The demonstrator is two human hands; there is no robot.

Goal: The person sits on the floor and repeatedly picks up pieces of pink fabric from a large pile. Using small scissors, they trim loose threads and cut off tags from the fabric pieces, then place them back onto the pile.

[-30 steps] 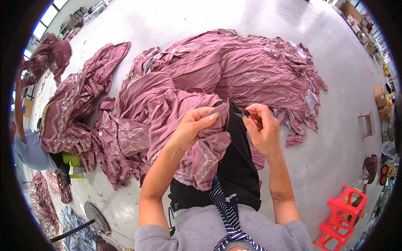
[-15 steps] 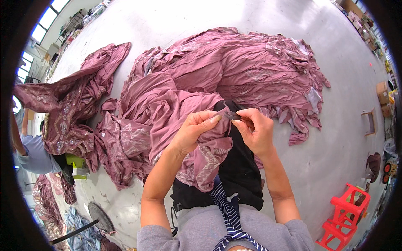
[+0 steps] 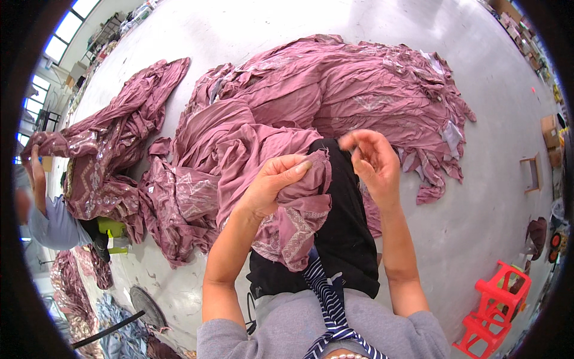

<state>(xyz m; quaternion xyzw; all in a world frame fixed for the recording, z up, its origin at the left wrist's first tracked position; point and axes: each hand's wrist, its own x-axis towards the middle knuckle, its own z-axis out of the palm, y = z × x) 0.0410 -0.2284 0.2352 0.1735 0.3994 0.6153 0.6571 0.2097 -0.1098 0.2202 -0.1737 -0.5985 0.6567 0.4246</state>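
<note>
Mauve patterned cloth (image 3: 272,140) lies bunched across my lap and runs out onto the floor. My left hand (image 3: 278,182) pinches its frayed edge between thumb and forefinger, just over my black trousers (image 3: 344,239). To the right, my right hand (image 3: 375,167) is lifted away from the cloth, its fingers bent and partly smeared by motion. Whether anything is between those fingers does not show.
The large cloth heap (image 3: 382,96) spreads over the pale floor ahead. At the far left a person (image 3: 57,221) holds up another part of the cloth. Red plastic stools (image 3: 496,305) stand at the lower right. A striped navy tie-like strip (image 3: 329,293) hangs down my front.
My right hand has let go of the cloth's edge and moved up and right. The small dark piece at its fingertips no longer shows. The person at left has raised an arm.
</note>
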